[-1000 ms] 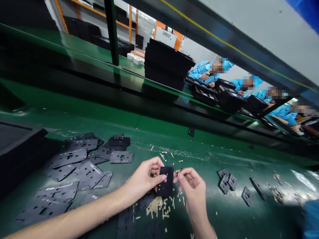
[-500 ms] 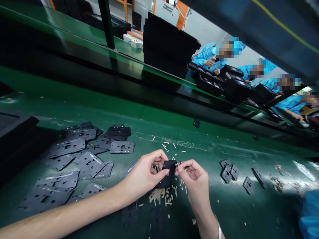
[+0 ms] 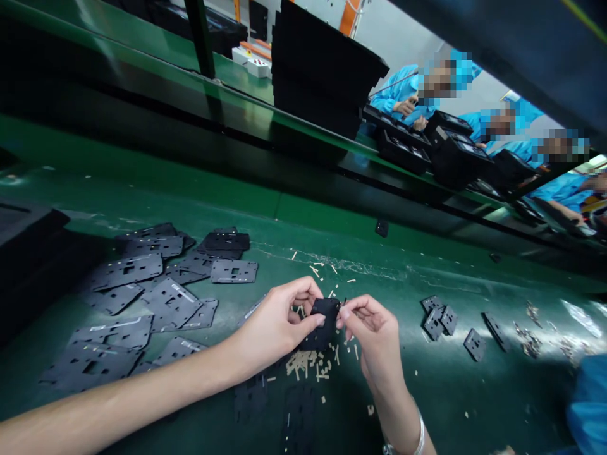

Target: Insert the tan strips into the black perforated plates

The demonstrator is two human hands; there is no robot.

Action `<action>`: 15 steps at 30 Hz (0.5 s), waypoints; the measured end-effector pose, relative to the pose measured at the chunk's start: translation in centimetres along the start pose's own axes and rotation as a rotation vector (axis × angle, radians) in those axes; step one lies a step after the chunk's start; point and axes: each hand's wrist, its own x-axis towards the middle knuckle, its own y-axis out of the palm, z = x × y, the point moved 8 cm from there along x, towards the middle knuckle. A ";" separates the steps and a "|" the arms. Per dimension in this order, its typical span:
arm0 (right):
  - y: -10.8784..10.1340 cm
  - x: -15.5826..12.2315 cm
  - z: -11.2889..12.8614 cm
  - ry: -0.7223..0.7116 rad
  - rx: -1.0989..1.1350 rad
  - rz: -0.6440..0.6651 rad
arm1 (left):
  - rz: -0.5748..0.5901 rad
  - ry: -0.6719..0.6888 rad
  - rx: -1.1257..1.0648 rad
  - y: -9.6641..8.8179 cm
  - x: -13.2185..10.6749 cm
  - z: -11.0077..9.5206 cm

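Note:
My left hand [image 3: 275, 325] grips a small black flat part [image 3: 323, 321] by its left edge, thumb on top, just above the green work surface. My right hand [image 3: 374, 335] is closed in a pinch at the part's upper right corner, on a tiny dark bit too small to name. Under both hands lies a small heap of pale slivers [image 3: 308, 363]. To the left, several dark grey punched plates [image 3: 165, 300] are scattered flat on the surface.
Several small black pieces [image 3: 441, 319] lie to the right. A black tray [image 3: 23, 234] sits at the far left. Stacked black trays [image 3: 322, 69] stand on the raised belt behind. People in blue coats [image 3: 408, 88] work across the line.
The black part has tilted flatter and lower in my left hand. My right hand's pinch has closed in on its upper right corner. The view has shifted down slightly.

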 end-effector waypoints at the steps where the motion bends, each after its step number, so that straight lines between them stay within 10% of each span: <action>1: 0.0 0.0 0.0 -0.001 0.001 0.006 | 0.002 0.000 0.001 0.0 0.0 0.0; 15: 0.0 0.1 -0.1 0.028 0.028 -0.002 | 0.026 -0.008 -0.006 0.0 -0.1 -0.3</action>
